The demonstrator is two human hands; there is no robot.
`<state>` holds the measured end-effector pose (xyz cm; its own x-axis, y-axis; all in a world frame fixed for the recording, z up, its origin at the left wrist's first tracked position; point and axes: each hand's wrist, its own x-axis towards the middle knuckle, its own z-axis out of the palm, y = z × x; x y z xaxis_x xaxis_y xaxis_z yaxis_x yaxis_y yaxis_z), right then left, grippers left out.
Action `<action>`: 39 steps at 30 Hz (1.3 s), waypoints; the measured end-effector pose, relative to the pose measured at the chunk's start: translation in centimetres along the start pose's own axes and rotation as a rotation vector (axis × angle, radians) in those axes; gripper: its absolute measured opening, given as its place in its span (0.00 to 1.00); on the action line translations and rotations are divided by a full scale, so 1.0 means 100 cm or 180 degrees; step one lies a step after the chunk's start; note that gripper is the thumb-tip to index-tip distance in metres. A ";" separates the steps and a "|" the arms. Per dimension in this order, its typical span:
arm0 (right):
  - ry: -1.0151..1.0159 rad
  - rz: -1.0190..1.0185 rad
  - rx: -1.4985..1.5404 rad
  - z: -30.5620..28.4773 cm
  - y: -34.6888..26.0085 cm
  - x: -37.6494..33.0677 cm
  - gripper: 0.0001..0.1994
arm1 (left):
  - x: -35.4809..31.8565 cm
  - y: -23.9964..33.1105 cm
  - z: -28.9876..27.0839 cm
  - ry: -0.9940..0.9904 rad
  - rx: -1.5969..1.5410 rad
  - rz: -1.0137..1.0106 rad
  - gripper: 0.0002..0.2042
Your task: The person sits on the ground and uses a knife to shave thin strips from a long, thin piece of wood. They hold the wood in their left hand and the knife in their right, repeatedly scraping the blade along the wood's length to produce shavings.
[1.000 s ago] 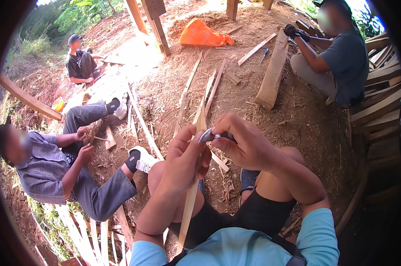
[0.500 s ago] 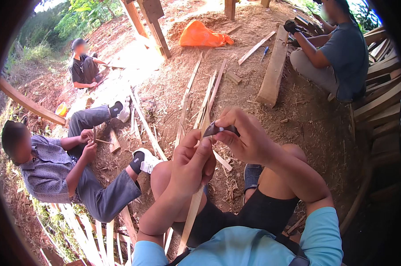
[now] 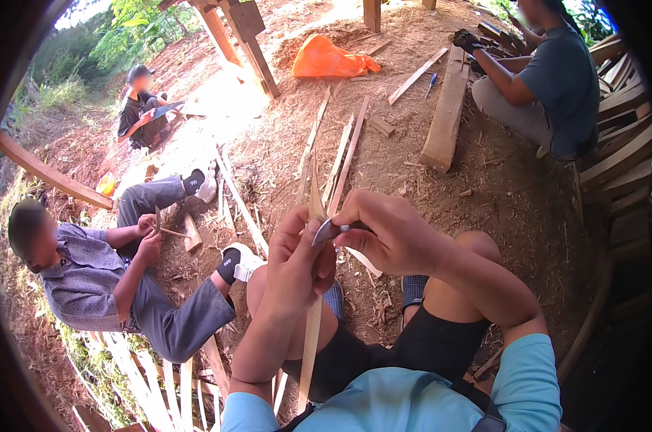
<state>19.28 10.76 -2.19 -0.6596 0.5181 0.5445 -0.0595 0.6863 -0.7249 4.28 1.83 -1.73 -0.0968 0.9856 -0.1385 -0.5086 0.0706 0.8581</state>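
My left hand [image 3: 291, 266] is closed round a long, thin wooden strip [image 3: 311, 353], which runs from above my fingers down past my lap. In my right hand [image 3: 394, 234] is a small knife [image 3: 326, 232] with a short, dark, pointed blade, pinched between thumb and fingers. Its tip points left, against or very near my left thumb and the strip. My right fingers hide the knife's handle. Both hands are in front of my knees.
A person in a grey shirt [image 3: 88, 263] sits at left, holding a blade and a stick. Another person [image 3: 549, 93] crouches at upper right by a thick beam [image 3: 447, 119]. Wooden strips [image 3: 351, 155], an orange bag [image 3: 329, 57] and a blue-handled tool [image 3: 432, 85] lie on the ground.
My right hand and the knife have moved left and down toward my left thumb. The strip's upper end has swung left. The far person at left has raised a bluish object.
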 end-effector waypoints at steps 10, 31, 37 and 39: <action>0.0325 0.0066 -0.0118 0.005 -0.003 -0.001 0.09 | 0.002 0.000 0.002 -0.0112 -0.0146 -0.0003 0.09; 0.0326 -0.0130 0.0140 -0.008 0.003 0.001 0.11 | 0.001 -0.005 0.018 0.0192 0.0125 -0.0229 0.09; 0.0426 -0.0020 0.0131 -0.016 0.004 0.001 0.10 | -0.002 -0.009 0.020 -0.0092 0.0191 -0.0317 0.11; 0.0351 -0.0149 0.0135 -0.013 0.003 -0.001 0.10 | -0.001 -0.008 0.021 -0.0080 0.0181 -0.0291 0.13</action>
<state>20.32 11.56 -1.93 -0.5691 0.5406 0.6196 -0.1214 0.6901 -0.7135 6.51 1.99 -1.32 -0.0304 0.9781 -0.2057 -0.4648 0.1684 0.8692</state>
